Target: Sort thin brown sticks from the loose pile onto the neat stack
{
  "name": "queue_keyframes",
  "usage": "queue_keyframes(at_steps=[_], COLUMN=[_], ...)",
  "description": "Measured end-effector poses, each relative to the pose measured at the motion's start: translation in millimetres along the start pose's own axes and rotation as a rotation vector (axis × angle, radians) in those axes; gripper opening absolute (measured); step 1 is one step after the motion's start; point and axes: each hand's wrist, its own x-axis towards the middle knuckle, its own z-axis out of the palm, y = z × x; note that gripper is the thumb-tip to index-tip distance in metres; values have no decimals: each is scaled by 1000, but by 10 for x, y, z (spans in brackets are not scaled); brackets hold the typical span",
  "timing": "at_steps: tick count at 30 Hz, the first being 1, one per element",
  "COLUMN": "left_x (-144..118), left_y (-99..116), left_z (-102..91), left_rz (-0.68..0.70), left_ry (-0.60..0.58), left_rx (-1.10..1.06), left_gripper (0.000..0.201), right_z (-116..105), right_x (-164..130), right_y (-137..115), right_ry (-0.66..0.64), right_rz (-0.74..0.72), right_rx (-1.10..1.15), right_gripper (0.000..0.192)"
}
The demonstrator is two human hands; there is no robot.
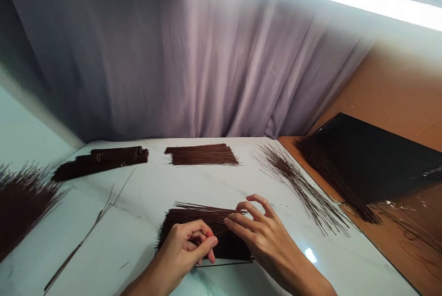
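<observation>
Nearest the cam, L hand [188,245] comes up from the bottom edge, thumb & forefinger tips pressed tog. on what looks like a thin strand [221,233], other fingers curled in. R hand [257,229] sits opp., palm down, fingers loosely bent & fanned; can't tell if its tips grip the strand's far end, b/c thumb is hidden & contact is blurred. Strand is prob. held up btwn both hands so one piece can be handled apart from the rest. Dark bundle [203,216] lies flat on the table [145,194] right behind/under the hands, pieces mostly parallel, prob. put there for short reach, w/ one stick [224,264] along its near side. Neat stack [203,154] is farther back, ctr; banded rolls [110,158] back L, bands presumably keeping them tight. Loose fan [304,190] is spread at R, thin spray [91,227] at L, thick bunch [20,208] at far L edge; well-apart spots suggest lots kept from mixing. Black sheet [376,162] is off the table's R side, w/ long dark pile [338,185] along its near edge. Curtain [214,70] hangs behind.
</observation>
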Motion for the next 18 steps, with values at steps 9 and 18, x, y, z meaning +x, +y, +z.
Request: queue_keyframes(at_steps=[9, 18], left_x=[-43, -5], left_y=[207, 108], left_z=[-60, -51], left_rz=[-7, -14], left_ry=[16, 19], left_rx=[-25, -113], left_gripper=[32, 38], right_z=[-279, -386], right_x=[-47, -43], right_y=[133, 301], right_ry=[-99, -12], right_rz=[346, 634], right_rx=[251, 659], right_gripper=[40, 27])
